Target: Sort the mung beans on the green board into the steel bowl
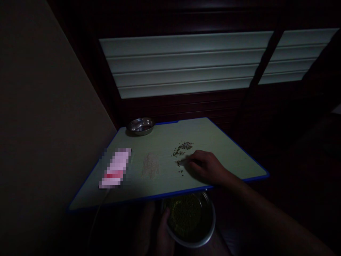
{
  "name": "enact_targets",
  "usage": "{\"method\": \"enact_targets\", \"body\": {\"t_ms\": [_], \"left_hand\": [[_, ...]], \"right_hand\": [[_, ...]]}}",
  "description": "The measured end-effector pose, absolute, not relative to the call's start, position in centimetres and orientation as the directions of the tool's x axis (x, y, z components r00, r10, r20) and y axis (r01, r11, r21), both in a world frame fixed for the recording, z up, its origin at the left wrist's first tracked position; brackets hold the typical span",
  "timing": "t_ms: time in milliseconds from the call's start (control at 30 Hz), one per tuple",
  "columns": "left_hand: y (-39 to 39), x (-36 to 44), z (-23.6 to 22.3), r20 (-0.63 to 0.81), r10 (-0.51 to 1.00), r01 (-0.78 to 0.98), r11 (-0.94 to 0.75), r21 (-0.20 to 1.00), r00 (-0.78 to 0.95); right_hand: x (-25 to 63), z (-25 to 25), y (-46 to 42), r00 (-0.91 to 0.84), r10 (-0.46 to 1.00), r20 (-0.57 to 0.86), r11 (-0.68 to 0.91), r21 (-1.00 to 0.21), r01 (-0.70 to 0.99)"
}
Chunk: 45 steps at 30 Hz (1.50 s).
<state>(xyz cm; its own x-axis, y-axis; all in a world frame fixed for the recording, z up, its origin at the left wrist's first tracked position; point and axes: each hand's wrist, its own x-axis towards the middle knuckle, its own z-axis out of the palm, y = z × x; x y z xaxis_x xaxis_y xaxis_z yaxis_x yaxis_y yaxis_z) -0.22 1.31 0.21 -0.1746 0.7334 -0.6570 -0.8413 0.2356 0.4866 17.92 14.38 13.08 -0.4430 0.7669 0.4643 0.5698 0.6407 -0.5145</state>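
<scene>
My right hand (203,164) rests low over the table top, its fingers curled together beside a scatter of small dark beans (185,145). A few stray beans lie right by the fingertips; whether something is pinched there is hidden. Below the table's front edge, my left hand (165,227) grips the left rim of a metal bowl (214,217), thumb over the edge. Many small green beans (186,213) fill the bottom of that bowl. To the left of the scattered beans lies a thin patch of pale grains (151,165).
The light-green table (165,142) has a blue edge. A small steel bowl (141,126) stands at its back left corner. A lit, pixelated phone-like object (115,169) lies on the left with a cable (99,209) hanging down. A wall borders the left side; slatted panels stand behind.
</scene>
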Motion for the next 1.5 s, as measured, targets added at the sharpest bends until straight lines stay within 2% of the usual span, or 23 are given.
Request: {"method": "enact_targets", "body": {"t_ms": [100, 400, 733, 800, 933, 1033, 1200, 1500], "left_hand": [[1.3, -0.2, 0.4, -0.672, 0.725, -0.844, 0.259, 0.470, -0.152], [1.3, 0.0, 1.1, -0.671, 0.711, -0.861, 0.189, 0.472, -0.211], [0.9, -0.1, 2.3, -0.557, 0.754, -0.749, 0.133, 0.649, -0.349], [0.9, -0.1, 2.2, -0.567, 0.753, -0.769, 0.131, 0.626, -0.334], [1.1, 0.0, 1.7, -0.664, 0.712, -0.841, 0.199, 0.503, -0.229], [1.2, 0.0, 1.4, -0.643, 0.727, -0.843, 0.171, 0.510, -0.241], [1.3, -0.1, 1.5, -0.703, 0.696, -0.882, 0.227, 0.413, -0.150], [1.4, 0.1, 1.6, -0.725, 0.668, -0.895, 0.205, 0.396, -0.168]], "right_hand": [[17.9, 13.0, 14.5, -0.452, 0.760, 0.467, 0.650, -0.520, 0.555], [18.0, 13.2, 14.3, -0.476, 0.736, 0.482, 0.677, -0.523, 0.518], [18.0, 13.0, 14.5, -0.506, 0.698, 0.508, 0.716, -0.507, 0.480], [17.9, 13.0, 14.5, -0.513, 0.690, 0.512, 0.724, -0.491, 0.484], [18.0, 13.0, 14.4, -0.534, 0.681, 0.502, 0.732, -0.478, 0.485], [18.2, 13.1, 14.4, -0.542, 0.675, 0.500, 0.737, -0.468, 0.487], [18.4, 13.2, 14.4, -0.544, 0.676, 0.497, 0.736, -0.481, 0.476], [18.4, 13.0, 14.5, -0.531, 0.656, 0.537, 0.755, -0.482, 0.445]]}}
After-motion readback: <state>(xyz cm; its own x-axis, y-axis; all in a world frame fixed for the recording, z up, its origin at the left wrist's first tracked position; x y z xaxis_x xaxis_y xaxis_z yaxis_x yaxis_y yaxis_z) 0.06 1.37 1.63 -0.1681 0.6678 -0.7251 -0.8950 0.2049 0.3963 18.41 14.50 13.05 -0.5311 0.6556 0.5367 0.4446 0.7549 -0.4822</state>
